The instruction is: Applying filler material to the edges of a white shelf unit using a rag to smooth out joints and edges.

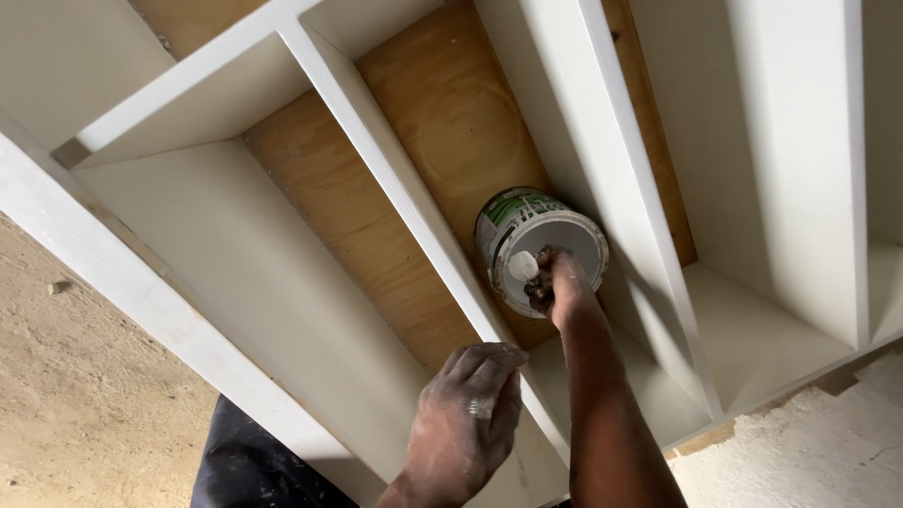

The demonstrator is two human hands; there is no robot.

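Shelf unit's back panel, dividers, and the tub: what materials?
Back panel: likely plywood, bare, tan with visible grain. Dividers: apparently board painted or primed matt white; core hidden. Tub: probably plastic, printed label, white paste inside; right hand dips in a white-coated tool.

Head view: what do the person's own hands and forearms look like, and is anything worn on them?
Both are bare: no gloves, sleeves, watch or rings visible. The left hand is dusted and smeared with whitish powder or filler across the back and fingers. The right hand shows white smears on the fingers, and its long forearm carries faint pale streaks.
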